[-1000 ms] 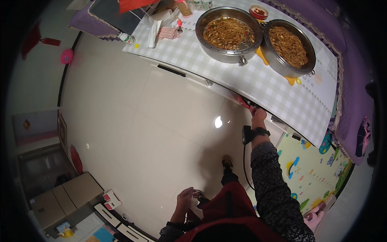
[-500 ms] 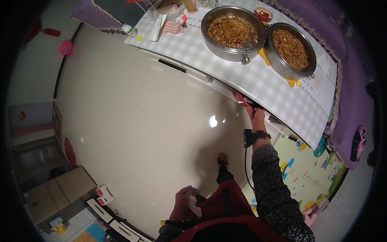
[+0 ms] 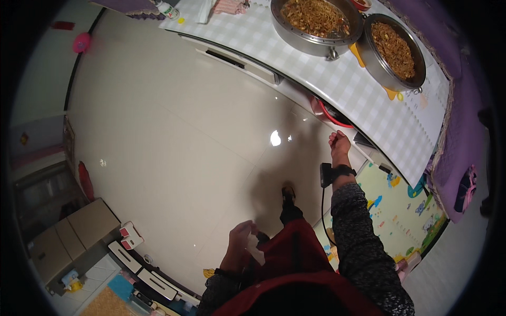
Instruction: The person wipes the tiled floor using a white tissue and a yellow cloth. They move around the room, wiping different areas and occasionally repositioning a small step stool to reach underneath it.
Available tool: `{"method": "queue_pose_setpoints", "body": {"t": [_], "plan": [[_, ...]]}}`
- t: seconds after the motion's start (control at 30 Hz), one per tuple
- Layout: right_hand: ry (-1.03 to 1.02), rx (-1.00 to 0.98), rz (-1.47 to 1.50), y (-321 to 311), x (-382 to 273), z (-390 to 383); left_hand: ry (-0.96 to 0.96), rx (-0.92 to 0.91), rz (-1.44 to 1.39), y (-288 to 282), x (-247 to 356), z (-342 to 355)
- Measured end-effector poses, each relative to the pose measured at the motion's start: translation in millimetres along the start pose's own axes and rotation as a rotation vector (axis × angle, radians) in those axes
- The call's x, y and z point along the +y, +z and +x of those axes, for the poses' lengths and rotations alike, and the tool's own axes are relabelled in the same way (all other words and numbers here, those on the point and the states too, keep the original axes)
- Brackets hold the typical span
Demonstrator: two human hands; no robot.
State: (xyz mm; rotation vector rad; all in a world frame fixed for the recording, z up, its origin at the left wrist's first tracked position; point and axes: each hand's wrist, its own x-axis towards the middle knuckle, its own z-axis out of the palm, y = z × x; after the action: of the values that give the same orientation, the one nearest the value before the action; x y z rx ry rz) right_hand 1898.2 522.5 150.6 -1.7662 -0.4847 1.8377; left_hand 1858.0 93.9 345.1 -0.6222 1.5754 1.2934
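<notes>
My right hand (image 3: 339, 141) is just below the table's near edge, its fingers curled and nothing visible in them. Close beyond it, under the tabletop, stands a red-rimmed bin (image 3: 337, 117) with a dark inside, apart from my fingers. A black strap with a small box and cable (image 3: 328, 175) is around my right wrist. My left hand (image 3: 241, 233) is low in front of my body, its fingers closed on a crumpled white tissue (image 3: 256, 249). Part of the tissue lies against my red apron (image 3: 300, 253).
The table (image 3: 337, 79) has a checked cover and two steel pans of noodles, a left pan (image 3: 316, 42) and a right pan (image 3: 395, 52). A white bottle (image 3: 167, 9) stands at its left corner. A patterned play mat (image 3: 400, 210) lies at right, a purple sofa (image 3: 464, 121) behind.
My right hand has let go of the red bin's rim and drawn slightly back. The bin sits under the table. My left hand still holds the tissue, a little higher in view.
</notes>
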Motion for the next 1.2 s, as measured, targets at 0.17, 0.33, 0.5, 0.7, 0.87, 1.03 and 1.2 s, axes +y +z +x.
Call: {"method": "queue_pose_setpoints", "body": {"t": [0.17,0.33,0.5,0.7,0.87,1.03,1.2], "plan": [[0.022,0.0,-0.218,-39.6,56.1,18.2,-0.017,-0.134,0.018,45.4,-6.5,66.3],[0.035,-0.126,-0.643,-78.4,136.1,55.4,-0.1,-0.342,-0.314,109.6,-45.6,140.1],[-0.256,-0.276,-1.222,-74.8,216.8,136.3,-0.228,-0.262,-0.352,112.6,-105.5,193.8],[-0.71,-0.173,-1.457,-25.3,273.0,233.4,-0.387,-0.094,-0.34,68.7,-138.3,240.3],[-0.808,-0.06,-1.52,1.3,299.1,277.8,-0.48,-0.122,-0.384,48.5,-126.8,250.6],[-0.706,-0.17,-1.364,-9.1,301.9,278.1,-0.569,-0.108,-0.426,41.8,-124.9,252.3],[-0.623,-0.252,-1.358,-24.4,321.6,249.8,-0.581,-0.167,-0.445,47.2,-136.4,251.2]]}}
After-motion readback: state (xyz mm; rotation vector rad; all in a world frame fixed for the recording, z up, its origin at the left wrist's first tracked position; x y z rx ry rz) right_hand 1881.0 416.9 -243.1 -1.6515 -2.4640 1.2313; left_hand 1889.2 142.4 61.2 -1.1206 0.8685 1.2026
